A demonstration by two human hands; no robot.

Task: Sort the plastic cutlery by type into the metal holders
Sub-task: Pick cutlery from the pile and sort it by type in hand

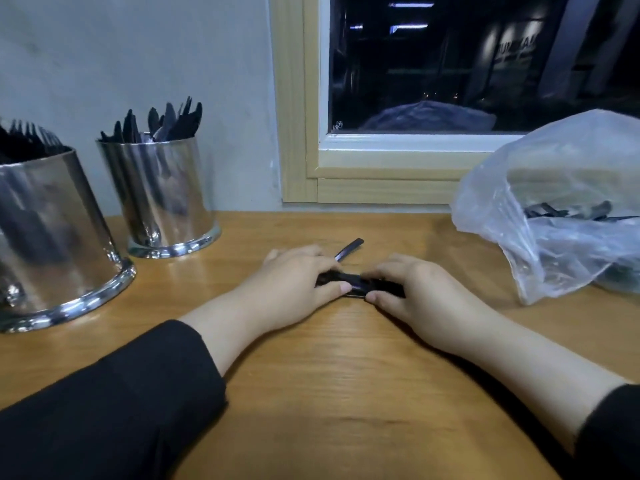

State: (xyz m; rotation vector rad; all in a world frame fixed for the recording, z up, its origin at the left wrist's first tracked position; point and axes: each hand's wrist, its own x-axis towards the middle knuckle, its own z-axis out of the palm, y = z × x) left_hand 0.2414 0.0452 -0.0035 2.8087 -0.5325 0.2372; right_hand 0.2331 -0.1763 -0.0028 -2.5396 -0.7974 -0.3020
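Observation:
A small bundle of black plastic cutlery [358,285] lies flat on the wooden table, gripped from both ends. My left hand [298,282] closes on its left end and my right hand [415,289] on its right end. One black handle [349,248] sticks out behind my left hand. Which type the bundled pieces are is hidden by my fingers. At the far left stands a metal holder [52,237] full of black forks. Beside it a second metal holder [162,195] carries black spoons and knives.
A clear plastic bag [561,209] with more black cutlery inside sits at the right on the table [329,375]. A grey wall and a wood-framed window [381,181] close off the far edge of the table.

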